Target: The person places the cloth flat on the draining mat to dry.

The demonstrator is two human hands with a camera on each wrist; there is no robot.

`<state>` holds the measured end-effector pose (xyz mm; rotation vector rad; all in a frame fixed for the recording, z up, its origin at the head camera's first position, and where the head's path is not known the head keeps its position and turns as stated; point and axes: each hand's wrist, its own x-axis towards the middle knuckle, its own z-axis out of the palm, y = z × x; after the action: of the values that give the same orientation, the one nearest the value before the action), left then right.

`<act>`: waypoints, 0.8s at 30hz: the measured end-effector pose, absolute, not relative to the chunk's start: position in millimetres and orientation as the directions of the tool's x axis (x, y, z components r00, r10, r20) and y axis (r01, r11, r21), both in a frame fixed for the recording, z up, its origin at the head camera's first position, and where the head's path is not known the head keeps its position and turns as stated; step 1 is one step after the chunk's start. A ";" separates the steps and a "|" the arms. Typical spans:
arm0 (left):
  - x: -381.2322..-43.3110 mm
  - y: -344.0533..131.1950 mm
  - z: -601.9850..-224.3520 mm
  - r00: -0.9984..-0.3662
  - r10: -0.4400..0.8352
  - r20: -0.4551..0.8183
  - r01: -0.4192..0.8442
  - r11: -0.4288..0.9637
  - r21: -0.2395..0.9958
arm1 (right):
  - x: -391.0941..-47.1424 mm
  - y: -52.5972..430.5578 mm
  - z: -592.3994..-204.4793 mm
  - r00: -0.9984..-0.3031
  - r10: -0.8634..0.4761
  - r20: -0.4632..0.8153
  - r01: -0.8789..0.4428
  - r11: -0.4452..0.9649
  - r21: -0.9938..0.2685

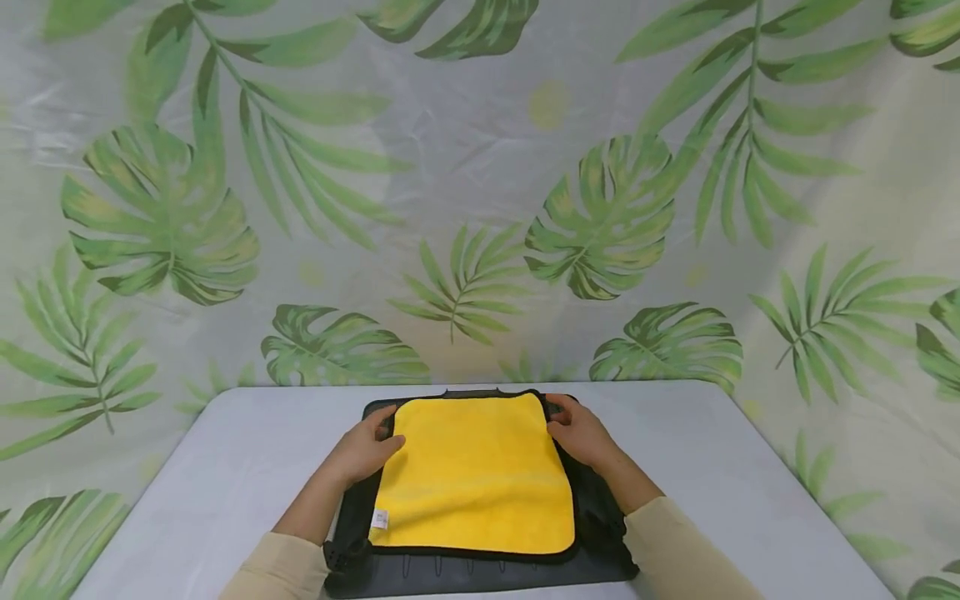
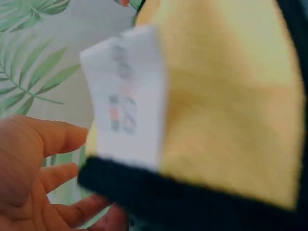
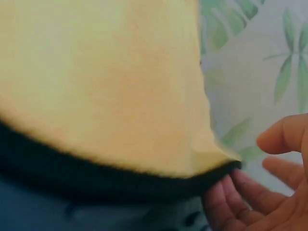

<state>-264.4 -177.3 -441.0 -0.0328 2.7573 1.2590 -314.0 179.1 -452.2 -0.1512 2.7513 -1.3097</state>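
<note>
A yellow cloth point(image 1: 472, 475) with a black border lies spread over a dark flat panel point(image 1: 450, 577). Its white tag point(image 1: 380, 519) sits by the near left corner and fills much of the left wrist view. At the upper left side of the cloth is my left hand point(image 1: 365, 450), thumb over the yellow face and other fingers by the border. My right hand point(image 1: 583, 433) touches the opposite upper side. Both wrist views show thumb and fingers spread apart, with some fingertips hidden behind the cloth. In the right wrist view, extended fingers point(image 3: 255, 192) meet the black corner.
The panel rests on a white table point(image 1: 270, 450). Thin loops show along its near edge, and a raised handle-like strip point(image 1: 472, 392) along its far one. Behind the table hangs a leaf-patterned curtain point(image 1: 480, 167).
</note>
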 end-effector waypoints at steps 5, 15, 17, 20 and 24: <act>-242.5 -185.1 -442.8 -0.987 0.031 -0.155 -0.089 0.702 0.707 | -288.4 187.0 -445.6 -0.963 -0.203 -0.177 0.021 0.597 -0.802; -197.0 -209.1 -437.5 -0.861 0.371 -0.349 -0.151 0.469 0.870 | -238.0 215.6 -433.3 -0.765 -0.540 -0.350 0.040 0.502 -0.864; -192.9 -211.0 -435.1 -0.848 0.405 -0.343 -0.145 0.445 0.884 | -236.1 221.1 -432.4 -0.770 -0.546 -0.330 0.030 0.486 -0.873; -189.8 -211.4 -434.9 -0.839 0.423 -0.343 -0.146 0.432 0.890 | -236.4 227.1 -433.9 -0.775 -0.544 -0.322 0.028 0.480 -0.877; -186.8 -210.8 -440.6 -0.815 0.445 -0.372 -0.166 0.436 0.885 | -235.4 229.5 -440.0 -0.765 -0.542 -0.348 0.030 0.509 -0.860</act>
<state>-186.8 -210.8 -440.6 0.2339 2.1209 1.3963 -235.4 229.5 -440.0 -0.4169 2.1541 -1.2439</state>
